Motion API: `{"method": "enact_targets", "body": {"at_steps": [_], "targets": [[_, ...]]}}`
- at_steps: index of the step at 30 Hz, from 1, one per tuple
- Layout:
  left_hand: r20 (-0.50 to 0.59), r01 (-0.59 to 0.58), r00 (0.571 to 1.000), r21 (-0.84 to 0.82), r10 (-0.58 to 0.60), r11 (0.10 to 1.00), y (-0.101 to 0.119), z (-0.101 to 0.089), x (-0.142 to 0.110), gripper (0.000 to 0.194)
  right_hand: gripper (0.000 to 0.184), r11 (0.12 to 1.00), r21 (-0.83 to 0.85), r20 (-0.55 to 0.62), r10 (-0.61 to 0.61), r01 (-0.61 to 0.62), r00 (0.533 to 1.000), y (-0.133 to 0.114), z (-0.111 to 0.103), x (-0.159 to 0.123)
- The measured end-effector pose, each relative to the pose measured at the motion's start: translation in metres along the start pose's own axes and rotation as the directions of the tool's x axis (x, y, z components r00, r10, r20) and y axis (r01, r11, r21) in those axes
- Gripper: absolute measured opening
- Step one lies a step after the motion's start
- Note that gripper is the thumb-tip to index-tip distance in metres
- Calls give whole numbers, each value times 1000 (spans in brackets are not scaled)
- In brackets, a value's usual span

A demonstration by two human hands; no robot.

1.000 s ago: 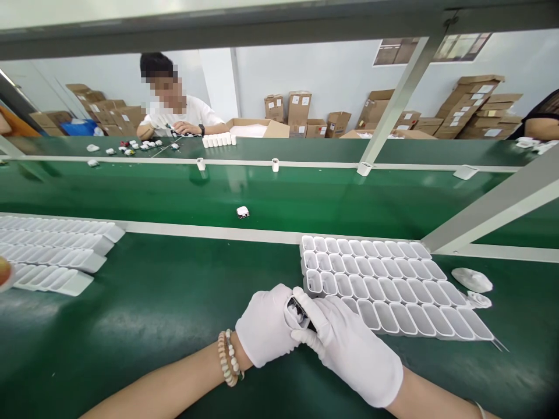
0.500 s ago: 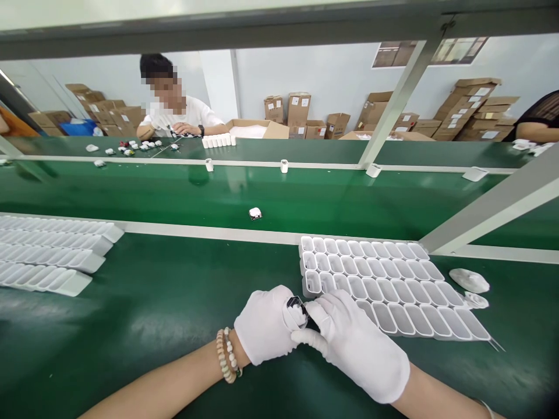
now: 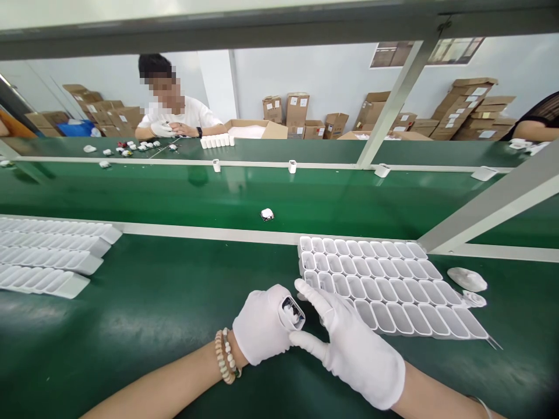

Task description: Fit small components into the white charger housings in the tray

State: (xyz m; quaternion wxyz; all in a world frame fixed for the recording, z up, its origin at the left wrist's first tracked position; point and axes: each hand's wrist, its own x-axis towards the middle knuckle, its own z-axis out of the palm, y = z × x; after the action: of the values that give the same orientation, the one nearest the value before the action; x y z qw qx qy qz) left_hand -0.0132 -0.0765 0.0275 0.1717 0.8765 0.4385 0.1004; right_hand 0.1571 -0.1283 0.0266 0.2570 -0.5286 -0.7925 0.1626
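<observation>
My left hand (image 3: 264, 326), in a white glove, is closed around a white plastic housing (image 3: 299, 322). The open end of the housing faces up and to the right, and a dark part with something white on it shows inside. My gloved right hand (image 3: 356, 343) is open beside it, thumb and fingers spread, the thumb tip close to the housing's lower edge. I cannot tell whether the thumb touches it. Behind the right hand stand rows of white open-topped housings (image 3: 395, 291), partly covered by its fingers.
More rows of white housings (image 3: 48, 256) lie at left. Along the green belt (image 3: 196, 198) sit a small circuit part (image 3: 267, 215) and several white housings. A crumpled white item (image 3: 467, 279) lies right of the rows. A slanted post (image 3: 489, 203) rises at right. A co-worker (image 3: 174, 113) sits opposite.
My right fingers have come off the housing and spread apart. The dark part now sits deeper inside the housing. Things on the belt have shifted slightly right.
</observation>
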Motion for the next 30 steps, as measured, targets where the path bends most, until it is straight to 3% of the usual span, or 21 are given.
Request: {"method": "enact_targets", "body": {"at_steps": [3, 6, 10, 13, 17, 21, 30], "targets": [[-34, 13, 999, -80, -16, 997, -4, 3, -1, 26, 70, 991, 123, 51, 51, -57, 997, 0, -7, 5], [-47, -19, 999, -147, 12, 989, -2, 1, -1, 15, 68, 935, 311, 187, 114, -169, 976, -4, -18, 12], [1, -134, 990, -231, 138, 964, 2, -6, 2, 6, 52, 813, 491, 331, 157, -312, 930, -9, -24, 19], [34, -219, 972, -228, 233, 949, 4, -9, 2, 7, 50, 730, 578, 376, 158, -365, 913, -9, -19, 18], [49, -291, 953, -147, 300, 946, 4, -8, 2, 5, 56, 683, 610, 378, 194, -402, 905, -10, -13, 13], [88, -313, 939, -174, 331, 934, 3, -6, 2, 12, 62, 713, 552, 407, 222, -432, 886, -13, -17, 11], [218, -247, 930, -232, 297, 941, 7, -9, 4, 30, 65, 599, 630, 474, 208, -495, 856, -11, -19, 12]]}}
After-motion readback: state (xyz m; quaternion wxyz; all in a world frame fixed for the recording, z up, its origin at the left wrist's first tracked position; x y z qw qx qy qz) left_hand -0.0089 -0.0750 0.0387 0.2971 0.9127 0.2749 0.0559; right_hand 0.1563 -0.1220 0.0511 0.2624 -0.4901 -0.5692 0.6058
